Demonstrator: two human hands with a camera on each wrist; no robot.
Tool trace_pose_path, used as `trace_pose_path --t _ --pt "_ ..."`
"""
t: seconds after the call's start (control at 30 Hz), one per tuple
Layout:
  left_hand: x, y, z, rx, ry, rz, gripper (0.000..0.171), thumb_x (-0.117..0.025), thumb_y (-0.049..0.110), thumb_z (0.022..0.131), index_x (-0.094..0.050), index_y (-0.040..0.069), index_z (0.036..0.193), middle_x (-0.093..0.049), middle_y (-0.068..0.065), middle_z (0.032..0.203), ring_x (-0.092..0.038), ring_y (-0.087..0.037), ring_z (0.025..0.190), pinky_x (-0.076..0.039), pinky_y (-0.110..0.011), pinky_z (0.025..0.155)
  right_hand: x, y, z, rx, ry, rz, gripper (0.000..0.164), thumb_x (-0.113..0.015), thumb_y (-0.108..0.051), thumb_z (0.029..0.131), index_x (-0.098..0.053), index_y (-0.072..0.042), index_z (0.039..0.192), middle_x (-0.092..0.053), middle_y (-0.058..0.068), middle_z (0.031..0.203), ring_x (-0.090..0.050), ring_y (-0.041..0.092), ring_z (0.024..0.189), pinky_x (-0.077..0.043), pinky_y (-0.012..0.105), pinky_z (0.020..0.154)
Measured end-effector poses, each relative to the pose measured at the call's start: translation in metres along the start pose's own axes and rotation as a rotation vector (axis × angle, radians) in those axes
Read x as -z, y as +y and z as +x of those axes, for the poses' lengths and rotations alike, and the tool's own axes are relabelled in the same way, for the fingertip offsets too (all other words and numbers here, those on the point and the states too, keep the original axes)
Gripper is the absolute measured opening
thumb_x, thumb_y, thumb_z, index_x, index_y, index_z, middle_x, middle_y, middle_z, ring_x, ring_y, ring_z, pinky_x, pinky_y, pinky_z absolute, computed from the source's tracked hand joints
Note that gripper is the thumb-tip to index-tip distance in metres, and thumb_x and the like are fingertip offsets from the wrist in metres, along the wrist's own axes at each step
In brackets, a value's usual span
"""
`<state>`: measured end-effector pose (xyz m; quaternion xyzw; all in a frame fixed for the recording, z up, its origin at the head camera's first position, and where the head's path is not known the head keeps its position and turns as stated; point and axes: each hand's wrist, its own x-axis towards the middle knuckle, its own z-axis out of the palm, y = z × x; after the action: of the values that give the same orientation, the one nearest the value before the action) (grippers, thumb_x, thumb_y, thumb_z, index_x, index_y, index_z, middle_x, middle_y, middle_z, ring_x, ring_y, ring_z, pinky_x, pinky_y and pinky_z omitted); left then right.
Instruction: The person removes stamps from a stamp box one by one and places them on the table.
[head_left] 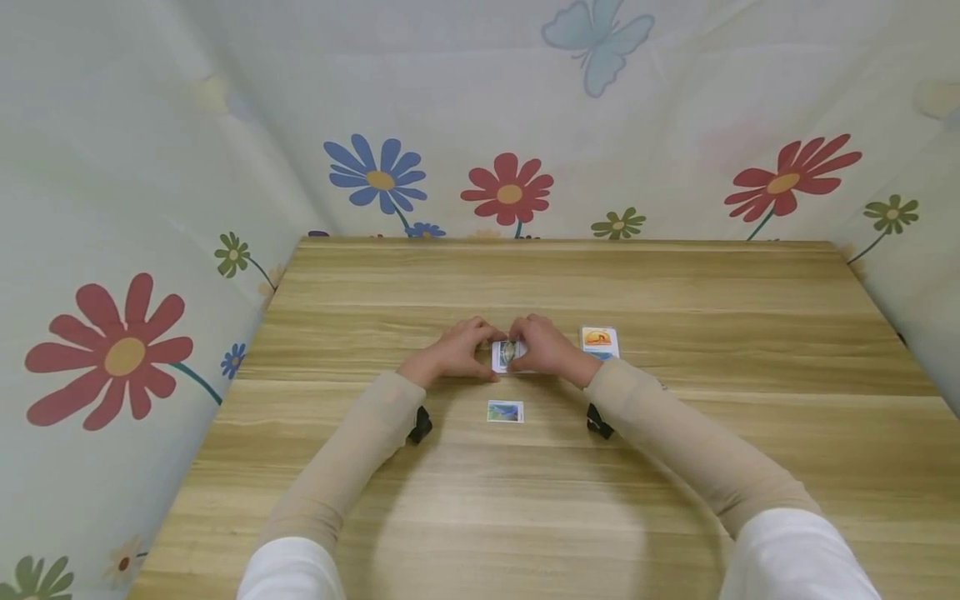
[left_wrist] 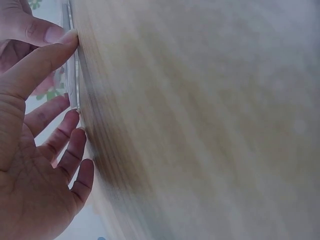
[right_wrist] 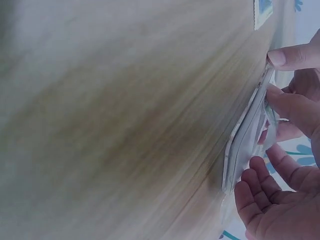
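Observation:
In the head view a thin, pale-edged stack of picture cards lies between both hands, with a green picture on top. My left hand holds its left end, thumb at the near edge and fingers at the far edge. From the right, my right hand reaches over the stack and covers its right part. The right wrist view shows the layered stack edge-on, with a bent top card lifted by the right thumb and finger. In the left wrist view the left thumb presses the near edge.
One blue-green picture card lies flat on the wooden table, nearer the body. Beyond the right wrist are more cards, an orange picture showing, partly hidden by the forearm. A flowered cloth hangs behind the table.

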<state>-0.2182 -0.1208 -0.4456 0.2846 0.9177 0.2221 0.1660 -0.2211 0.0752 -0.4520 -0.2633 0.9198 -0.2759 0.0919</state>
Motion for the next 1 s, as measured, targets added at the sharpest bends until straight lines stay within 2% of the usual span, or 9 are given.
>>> trace_pose_path --t 0.2,0.23,0.33,0.6,0.8,1.0 --pt "0.002 0.002 -0.001 -0.003 -0.001 -0.011 0.063 -0.078 0.032 0.076 -0.054 0.013 0.131 -0.049 -0.008 0.123 -0.043 -0.026 0.116 -0.034 -0.045 0.098 0.001 0.0 0.0 0.042 0.02 0.029 0.04 -0.083 -0.017 0.066 -0.061 0.002 0.093 -0.062 0.014 0.091 -0.055 0.026 0.085 -0.046 0.037 0.079" --pt "0.002 0.002 -0.001 -0.004 -0.001 -0.012 0.063 -0.078 0.031 0.076 -0.054 0.013 0.131 -0.049 -0.008 0.123 -0.043 -0.026 0.116 -0.034 -0.045 0.097 0.006 -0.009 -0.003 0.023 0.006 0.033 0.039 -0.083 -0.013 0.066 -0.061 0.004 0.094 -0.062 0.016 0.092 -0.056 0.028 0.086 -0.047 0.04 0.081" --pt "0.003 0.003 -0.002 -0.008 -0.003 -0.016 0.064 -0.078 0.031 0.076 -0.054 0.012 0.132 -0.049 -0.008 0.123 -0.043 -0.026 0.115 -0.035 -0.045 0.097 0.008 -0.013 -0.005 0.012 0.004 0.037 0.041 -0.082 -0.01 0.067 -0.06 0.006 0.098 -0.063 0.018 0.096 -0.057 0.029 0.089 -0.048 0.04 0.083" --pt "0.004 0.006 -0.004 0.0 -0.014 -0.02 0.067 -0.078 0.031 0.077 -0.051 0.009 0.134 -0.049 -0.009 0.123 -0.043 -0.026 0.115 -0.036 -0.043 0.096 0.008 -0.015 -0.003 -0.014 -0.036 0.007 0.048 -0.081 -0.012 0.069 -0.059 0.006 0.109 -0.062 0.018 0.102 -0.056 0.028 0.093 -0.047 0.04 0.085" --pt "0.005 0.006 -0.004 -0.018 0.002 -0.017 0.066 -0.079 0.03 0.075 -0.053 0.009 0.132 -0.05 -0.01 0.121 -0.045 -0.026 0.112 -0.038 -0.042 0.095 0.008 -0.013 -0.003 -0.032 -0.03 0.018 0.049 -0.082 -0.013 0.069 -0.061 0.007 0.109 -0.062 0.018 0.101 -0.055 0.027 0.092 -0.046 0.039 0.083" --pt "0.005 0.006 -0.004 -0.018 0.005 -0.017 0.065 -0.08 0.03 0.074 -0.054 0.009 0.131 -0.051 -0.01 0.122 -0.045 -0.027 0.113 -0.037 -0.043 0.095 0.009 -0.013 -0.003 -0.076 -0.024 0.083 0.046 -0.084 -0.012 0.067 -0.063 0.005 0.104 -0.062 0.016 0.096 -0.054 0.024 0.087 -0.045 0.034 0.078"
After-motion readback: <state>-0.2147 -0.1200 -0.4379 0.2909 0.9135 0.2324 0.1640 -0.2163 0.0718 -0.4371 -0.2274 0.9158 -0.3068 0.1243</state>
